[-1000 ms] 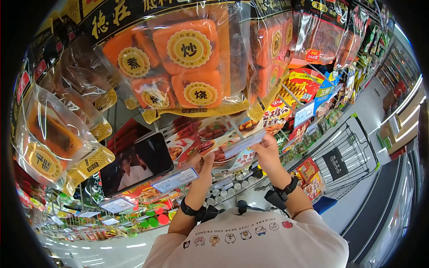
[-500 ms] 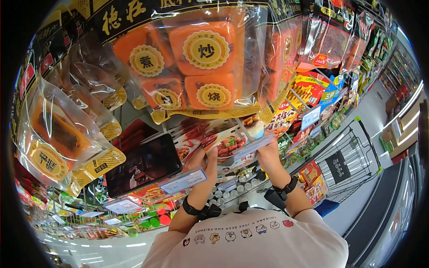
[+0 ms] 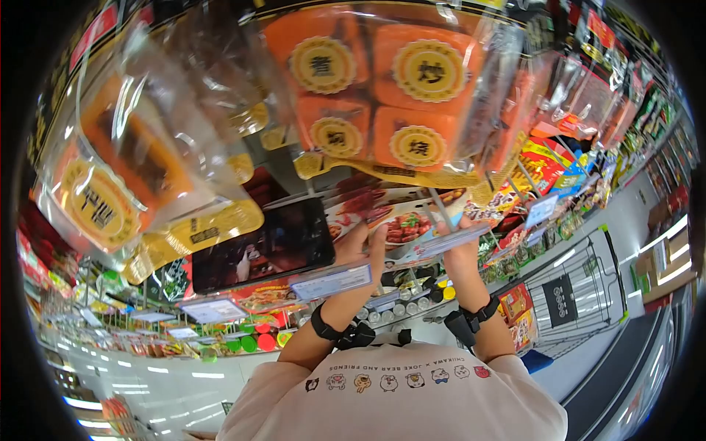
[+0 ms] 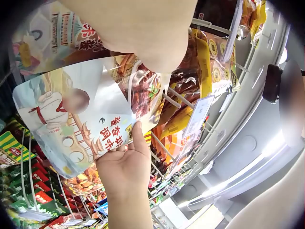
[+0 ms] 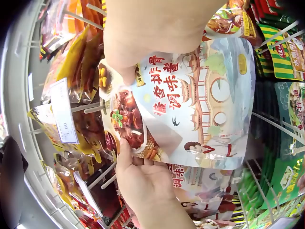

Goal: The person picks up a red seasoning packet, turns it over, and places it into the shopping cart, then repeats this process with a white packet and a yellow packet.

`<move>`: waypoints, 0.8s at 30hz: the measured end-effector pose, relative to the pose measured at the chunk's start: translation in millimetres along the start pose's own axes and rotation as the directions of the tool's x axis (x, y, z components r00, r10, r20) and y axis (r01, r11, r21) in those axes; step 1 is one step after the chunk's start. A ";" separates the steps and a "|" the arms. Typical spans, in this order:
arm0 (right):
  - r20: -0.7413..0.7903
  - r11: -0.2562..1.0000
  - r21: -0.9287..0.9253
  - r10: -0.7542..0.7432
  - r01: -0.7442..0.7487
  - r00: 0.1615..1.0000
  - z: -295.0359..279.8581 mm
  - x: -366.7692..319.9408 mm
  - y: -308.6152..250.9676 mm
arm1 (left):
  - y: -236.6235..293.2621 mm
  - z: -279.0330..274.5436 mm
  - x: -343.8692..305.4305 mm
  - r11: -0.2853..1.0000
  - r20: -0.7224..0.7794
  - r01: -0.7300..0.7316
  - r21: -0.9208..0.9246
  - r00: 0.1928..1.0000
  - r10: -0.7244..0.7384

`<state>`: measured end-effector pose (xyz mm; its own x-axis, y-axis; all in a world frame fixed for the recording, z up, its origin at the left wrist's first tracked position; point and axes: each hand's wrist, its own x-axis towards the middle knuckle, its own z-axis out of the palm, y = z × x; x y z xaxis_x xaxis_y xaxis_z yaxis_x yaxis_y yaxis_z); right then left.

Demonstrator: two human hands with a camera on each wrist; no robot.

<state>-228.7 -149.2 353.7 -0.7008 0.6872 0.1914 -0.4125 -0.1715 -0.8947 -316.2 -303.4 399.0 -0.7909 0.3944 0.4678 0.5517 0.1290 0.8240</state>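
Observation:
A light-blue seasoning sauce pouch with a picture of glazed ribs is held up in front of the shelf hooks. My left hand grips one side edge, thumb along the front. On the opposite edge is my right hand, partly covered by a price-tag strip in the head view. The pouch front, with red lettering and a bridge drawing, faces the right wrist camera, thumbs on its printed face. Beyond it another similar pouch shows in that view.
Large clear bags of orange soup-base blocks hang close above the hands. A black screen with a picture on it sits left of them. Price tags jut out from the hooks. A shopping cart stands at the right, holding red packages.
The head view has swung, so shelf goods, screen and hands appear farther right. Both hands keep hold of the pouch throughout.

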 end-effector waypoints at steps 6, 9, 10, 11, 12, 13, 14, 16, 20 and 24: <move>-0.001 0.996 0.083 -0.013 0.013 1.000 -1.1 -0.2 5.1 | -4.9 1.5 -1.2 0.996 -0.036 -0.093 0.007 0.995 0.093; -0.013 1.000 0.027 0.009 -0.009 1.000 3.1 -1.7 3.3 | -15.6 6.8 -3.3 0.986 -0.042 -0.166 -0.017 0.985 0.165; -0.016 0.999 0.052 0.006 -0.005 1.000 1.7 -2.0 5.1 | -18.8 8.7 -3.9 0.979 -0.044 -0.200 -0.034 0.979 0.198; -0.019 0.997 0.076 0.003 -0.001 1.000 -1.9 -2.1 8.8 | -26.4 12.4 -6.3 0.980 -0.029 -0.187 -0.066 0.982 0.185; -0.022 0.995 0.101 -0.001 0.003 1.000 -4.5 -2.3 12.2 | -33.3 15.7 -9.3 0.980 -0.013 -0.173 -0.097 0.985 0.173; -0.039 0.994 0.105 -0.006 0.010 0.999 -5.0 -3.0 14.3 | -37.9 17.9 -13.0 0.979 0.004 -0.160 -0.128 0.987 0.162; -0.057 0.994 0.109 -0.011 0.017 0.998 -5.3 -4.4 16.2 | -40.7 19.0 -17.7 0.978 0.050 -0.086 -0.190 0.994 0.097; -0.072 0.993 0.118 -0.020 0.028 0.997 -8.3 -7.1 23.3 | -40.7 18.3 -25.1 0.951 0.156 0.071 -0.301 0.987 -0.024; -0.022 0.987 0.155 -0.032 0.035 0.999 -20.2 -13.3 38.1 | -57.5 25.2 -39.7 0.948 0.141 0.044 -0.314 0.990 0.000; 0.045 0.986 0.169 -0.016 0.008 0.999 -27.5 -24.4 48.1 | -68.5 18.1 -55.3 0.987 0.162 0.107 -0.120 0.983 -0.087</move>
<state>-215.5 -154.8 294.9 -0.7196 0.6573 0.2238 -0.5107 -0.2827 -0.8119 -305.4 -317.6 310.9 -0.7825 0.5240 0.3363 0.4279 0.0604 0.9018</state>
